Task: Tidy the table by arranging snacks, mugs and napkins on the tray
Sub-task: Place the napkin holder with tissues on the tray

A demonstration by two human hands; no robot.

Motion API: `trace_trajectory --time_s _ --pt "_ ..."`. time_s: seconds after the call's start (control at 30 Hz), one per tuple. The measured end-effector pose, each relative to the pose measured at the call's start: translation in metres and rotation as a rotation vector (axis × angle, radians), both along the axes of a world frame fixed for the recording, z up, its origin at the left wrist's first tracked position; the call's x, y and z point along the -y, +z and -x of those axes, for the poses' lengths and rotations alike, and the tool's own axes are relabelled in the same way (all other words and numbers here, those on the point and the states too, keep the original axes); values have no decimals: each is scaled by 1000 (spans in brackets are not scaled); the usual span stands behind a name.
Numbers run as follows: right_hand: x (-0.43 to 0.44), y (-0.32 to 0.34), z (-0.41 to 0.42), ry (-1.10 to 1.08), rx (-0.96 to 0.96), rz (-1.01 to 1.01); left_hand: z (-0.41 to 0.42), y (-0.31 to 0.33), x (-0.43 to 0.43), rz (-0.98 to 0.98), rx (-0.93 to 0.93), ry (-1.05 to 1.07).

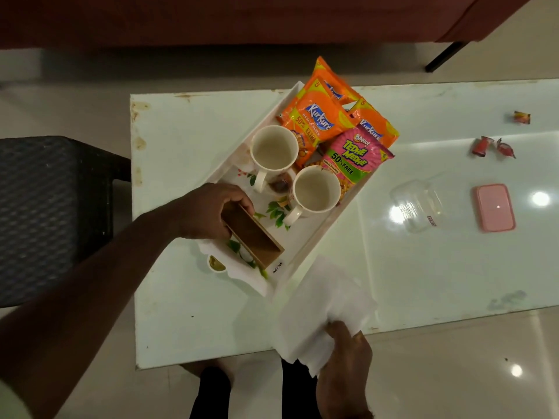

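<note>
1. While the left hand (pixel 211 211) grips one end of the brown wooden napkin holder (pixel 252 238) on the white flowered tray (pixel 320 237), keep that box steady so its open slot faces up.
2. The right hand (pixel 344 358) pinches a stack of white paper napkins (pixel 323 306) just past the tray's near corner. Square the stack first so no edges stick out.
3. Bring the napkins over the slot and slide them in straight, not bent.
4. Go slow near the two cream mugs (pixel 273 148) standing just beside the holder; a bump could tip them.
5. The orange and pink snack packets (pixel 320 122) already lie at the tray's far end.
6. Small red wrapped sweets (pixel 484 146) sit far off on the pale glossy surface (pixel 193 291).
</note>
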State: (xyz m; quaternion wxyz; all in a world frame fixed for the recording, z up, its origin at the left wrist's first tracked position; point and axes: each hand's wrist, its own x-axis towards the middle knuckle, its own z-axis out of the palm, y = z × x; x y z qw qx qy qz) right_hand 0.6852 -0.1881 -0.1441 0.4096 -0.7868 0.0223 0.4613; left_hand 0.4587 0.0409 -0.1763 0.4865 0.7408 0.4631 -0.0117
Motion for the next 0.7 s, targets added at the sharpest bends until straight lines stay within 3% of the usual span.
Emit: trace_trajectory --time_s 0.27,0.47,0.7 --pt "-24 20 1 98 -40 -161 11 2 13 -135 -11 27" --pt "-79 57 10 383 -31 -303 38 19 48 -261 70 348" --pt "-135 87 30 980 386 -451 55 17 117 -232 87 566"
